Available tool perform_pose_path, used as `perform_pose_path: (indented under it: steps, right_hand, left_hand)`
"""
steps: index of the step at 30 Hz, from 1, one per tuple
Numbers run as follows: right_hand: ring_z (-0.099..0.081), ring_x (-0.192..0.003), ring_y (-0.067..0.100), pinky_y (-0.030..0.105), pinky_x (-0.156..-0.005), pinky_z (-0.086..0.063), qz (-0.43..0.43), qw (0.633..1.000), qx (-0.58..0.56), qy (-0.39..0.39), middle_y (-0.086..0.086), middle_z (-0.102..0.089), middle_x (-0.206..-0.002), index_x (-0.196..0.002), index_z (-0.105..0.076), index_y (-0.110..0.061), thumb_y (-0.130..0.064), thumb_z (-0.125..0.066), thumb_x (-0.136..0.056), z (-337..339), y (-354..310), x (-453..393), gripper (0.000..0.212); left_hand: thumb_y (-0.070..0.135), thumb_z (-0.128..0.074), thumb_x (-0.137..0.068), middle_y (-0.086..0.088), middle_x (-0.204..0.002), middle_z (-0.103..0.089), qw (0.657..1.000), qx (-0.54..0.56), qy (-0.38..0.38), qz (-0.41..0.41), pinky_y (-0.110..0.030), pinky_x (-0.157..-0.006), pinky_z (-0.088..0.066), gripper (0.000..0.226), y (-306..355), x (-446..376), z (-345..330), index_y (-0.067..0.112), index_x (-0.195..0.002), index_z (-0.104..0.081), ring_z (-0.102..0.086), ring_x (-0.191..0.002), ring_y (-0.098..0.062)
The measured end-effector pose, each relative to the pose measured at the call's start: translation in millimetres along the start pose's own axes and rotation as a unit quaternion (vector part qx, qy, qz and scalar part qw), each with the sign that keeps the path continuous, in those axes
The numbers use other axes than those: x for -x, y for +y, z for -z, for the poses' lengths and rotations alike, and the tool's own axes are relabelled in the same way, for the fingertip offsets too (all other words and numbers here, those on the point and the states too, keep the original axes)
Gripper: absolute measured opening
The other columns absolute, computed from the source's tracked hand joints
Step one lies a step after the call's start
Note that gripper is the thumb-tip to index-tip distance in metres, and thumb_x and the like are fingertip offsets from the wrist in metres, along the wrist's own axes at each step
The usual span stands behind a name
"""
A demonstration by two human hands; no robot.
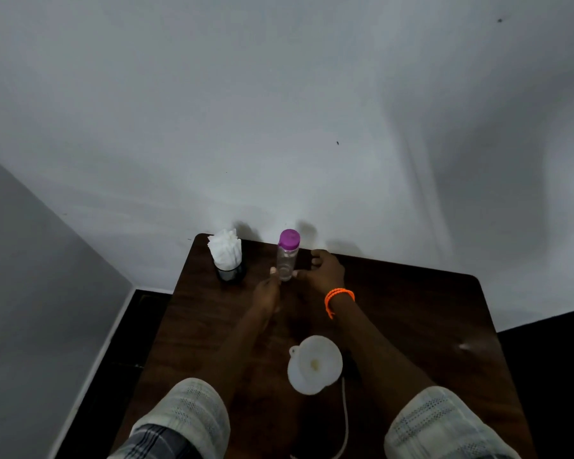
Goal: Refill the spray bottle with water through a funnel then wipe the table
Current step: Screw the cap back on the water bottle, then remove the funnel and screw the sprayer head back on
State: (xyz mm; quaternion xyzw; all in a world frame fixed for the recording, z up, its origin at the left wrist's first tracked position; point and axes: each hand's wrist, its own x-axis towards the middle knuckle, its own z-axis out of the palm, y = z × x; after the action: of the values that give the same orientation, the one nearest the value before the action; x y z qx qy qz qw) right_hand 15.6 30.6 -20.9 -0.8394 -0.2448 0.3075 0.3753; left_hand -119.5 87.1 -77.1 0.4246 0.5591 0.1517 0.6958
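A clear bottle with a purple cap stands upright near the back edge of the dark wooden table. My left hand reaches out with straight fingers, their tips touching the bottle's lower left side. My right hand, with an orange band on the wrist, sits just right of the bottle. Its thumb tip touches the lower right side, and its fingers are loosely curled, apart from the bottle. A white funnel lies on the table close to me, between my forearms. No spray head is in view.
A dark holder stuffed with white tissues stands left of the bottle at the table's back left corner. A thin white cord runs from under the funnel toward me. A pale wall rises right behind the table.
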Motion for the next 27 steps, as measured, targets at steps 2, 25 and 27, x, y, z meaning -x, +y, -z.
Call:
perform_pose_path:
  steps: [2, 25, 27]
  right_hand:
    - [-0.065, -0.1, 0.019, 0.023, -0.086, -0.049, 0.0, 1.0, 0.009, 0.003, 0.01, -0.069, -0.112, -0.124, -0.065, -0.007, -0.016, -0.094, -0.064, 11, 7, 13, 0.067]
    - [-0.076, -0.068, 0.028, 0.039, -0.061, -0.065, -0.007, 0.998, -0.025, -0.059, 0.017, -0.076, -0.078, -0.099, -0.074, -0.007, -0.012, -0.078, -0.087, 82, 70, 170, 0.014]
    - [-0.076, -0.068, 0.028, 0.042, -0.062, -0.065, 0.004, 0.998, -0.045, -0.039, 0.016, -0.076, -0.082, -0.098, -0.074, -0.006, -0.004, -0.078, -0.085, 83, 67, 172, 0.014]
  left_hand:
    - [0.066, -0.043, -0.095, -0.013, -0.074, -0.057, 0.999, -0.005, -0.012, 0.03, -0.025, -0.055, -0.04, 0.057, -6, 16, 1, 0.015, -0.086, -0.067, -0.054, -0.059, -0.018]
    - [0.017, -0.071, -0.085, -0.015, -0.071, -0.072, 0.997, -0.05, 0.014, -0.059, -0.029, -0.052, -0.048, 0.015, -40, 153, 11, 0.005, -0.078, -0.076, -0.064, -0.059, -0.022]
    - [0.01, -0.066, -0.086, -0.011, -0.067, -0.071, 0.994, -0.068, 0.011, -0.079, -0.026, -0.048, -0.047, 0.012, -37, 159, 13, 0.005, -0.081, -0.077, -0.061, -0.053, -0.017]
